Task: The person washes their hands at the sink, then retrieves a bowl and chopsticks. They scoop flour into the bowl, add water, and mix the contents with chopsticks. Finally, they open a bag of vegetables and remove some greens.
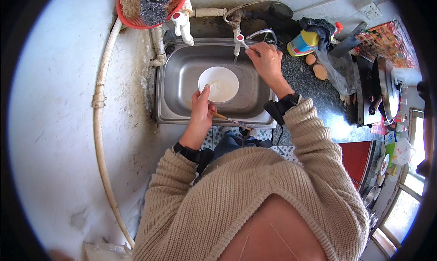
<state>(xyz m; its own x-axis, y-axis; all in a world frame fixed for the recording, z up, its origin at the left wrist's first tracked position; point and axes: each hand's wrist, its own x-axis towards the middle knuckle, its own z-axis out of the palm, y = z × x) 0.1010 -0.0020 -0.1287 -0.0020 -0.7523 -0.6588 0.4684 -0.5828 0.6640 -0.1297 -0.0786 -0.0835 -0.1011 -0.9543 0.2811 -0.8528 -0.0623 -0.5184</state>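
My left hand (200, 112) holds a white bowl (218, 73) over the sink, thumb inside the rim and fingers beneath. Some pale, cloudy residue or liquid lies in the bowl. The same hand also keeps hold of what looks like wooden chopsticks (232, 120), pointing right past the sink's front edge. With its fingertips, my right hand (267, 60) grips the white lever (244, 43) of the tap (237, 45). A little water seems to show under the spout, behind the bowl. Below both hands is the stainless steel sink (181, 105).
A second tap (184, 28) and a red basket (127, 21) with scouring pads are at the back left. On the right granite counter (307, 86) stand a yellow bottle (302, 44), an egg (310, 59), a plastic bag (336, 73), a cleaver (346, 45) and a lidded pan (387, 86).
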